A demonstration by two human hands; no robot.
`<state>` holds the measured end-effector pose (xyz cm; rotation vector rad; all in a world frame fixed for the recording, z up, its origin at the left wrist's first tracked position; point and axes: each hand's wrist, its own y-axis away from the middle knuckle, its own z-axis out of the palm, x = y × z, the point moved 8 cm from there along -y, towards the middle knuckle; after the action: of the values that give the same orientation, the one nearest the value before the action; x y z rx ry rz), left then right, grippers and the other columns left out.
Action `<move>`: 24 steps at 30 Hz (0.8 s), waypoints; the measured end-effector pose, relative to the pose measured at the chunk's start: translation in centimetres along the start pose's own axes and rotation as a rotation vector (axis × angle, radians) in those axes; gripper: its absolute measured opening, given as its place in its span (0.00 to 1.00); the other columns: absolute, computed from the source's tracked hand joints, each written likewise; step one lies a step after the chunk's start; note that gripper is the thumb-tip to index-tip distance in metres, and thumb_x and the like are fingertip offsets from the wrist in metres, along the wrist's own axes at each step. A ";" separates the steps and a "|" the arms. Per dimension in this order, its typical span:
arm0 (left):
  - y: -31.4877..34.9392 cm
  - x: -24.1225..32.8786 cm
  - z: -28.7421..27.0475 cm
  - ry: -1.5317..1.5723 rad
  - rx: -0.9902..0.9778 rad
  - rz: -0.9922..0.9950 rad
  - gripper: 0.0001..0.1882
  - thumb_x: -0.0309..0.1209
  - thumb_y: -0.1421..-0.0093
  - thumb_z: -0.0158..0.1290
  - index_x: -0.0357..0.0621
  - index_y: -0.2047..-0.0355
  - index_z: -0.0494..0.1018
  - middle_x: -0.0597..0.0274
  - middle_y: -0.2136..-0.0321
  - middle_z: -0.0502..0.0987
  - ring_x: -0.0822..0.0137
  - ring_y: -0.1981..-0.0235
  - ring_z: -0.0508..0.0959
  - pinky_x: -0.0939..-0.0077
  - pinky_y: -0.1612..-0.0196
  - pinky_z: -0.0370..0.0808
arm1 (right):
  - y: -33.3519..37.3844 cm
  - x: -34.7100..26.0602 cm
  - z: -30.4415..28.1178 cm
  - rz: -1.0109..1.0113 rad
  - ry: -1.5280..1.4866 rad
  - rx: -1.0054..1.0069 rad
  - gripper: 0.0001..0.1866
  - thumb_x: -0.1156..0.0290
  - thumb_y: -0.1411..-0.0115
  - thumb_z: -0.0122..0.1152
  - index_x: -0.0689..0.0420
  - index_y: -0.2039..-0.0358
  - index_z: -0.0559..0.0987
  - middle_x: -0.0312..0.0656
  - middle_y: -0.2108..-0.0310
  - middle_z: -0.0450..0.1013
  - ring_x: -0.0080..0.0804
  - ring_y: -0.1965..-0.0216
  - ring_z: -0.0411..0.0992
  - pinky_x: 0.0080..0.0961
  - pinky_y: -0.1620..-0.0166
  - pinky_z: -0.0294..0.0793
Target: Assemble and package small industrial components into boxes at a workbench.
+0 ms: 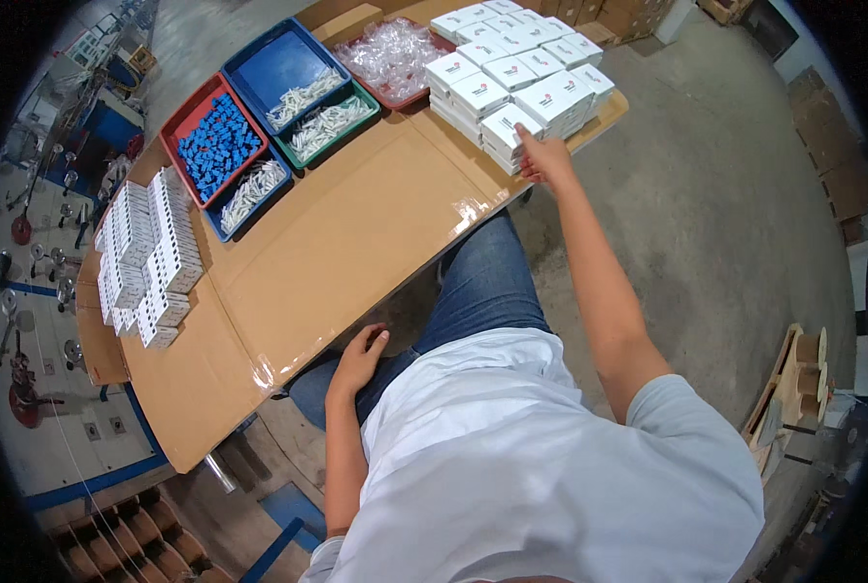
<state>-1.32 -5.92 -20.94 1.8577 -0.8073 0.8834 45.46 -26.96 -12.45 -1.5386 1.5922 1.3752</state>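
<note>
My right hand reaches to the near corner of a large stack of flat white boxes. Its thumb lies on top of a white box at that corner and the other fingers curl against its side, closed on it. The box still sits on the stack. My left hand rests on my thigh by the table's near edge, fingers loosely stretched and thumb apart, holding nothing.
On the cardboard-covered table stand a red tray of blue parts, blue and green trays of white plugs, and a red tray of clear plastic bags. White blocks with dark holes are stacked at the left.
</note>
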 end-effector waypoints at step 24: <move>2.1 -1.6 -0.6 -0.099 0.054 -0.093 0.24 0.44 0.30 0.53 0.38 0.43 0.73 0.48 0.51 0.81 0.58 0.50 0.80 0.69 0.45 0.74 | 1.3 1.3 0.8 0.020 -0.450 -0.308 0.24 0.48 0.34 0.63 0.59 0.71 0.74 0.34 0.76 0.70 0.16 0.82 0.60 0.17 0.81 0.54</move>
<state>-4.02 -5.94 -21.13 1.9827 -0.7569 0.7662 43.75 -26.95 -13.56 -1.2499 1.1627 1.8867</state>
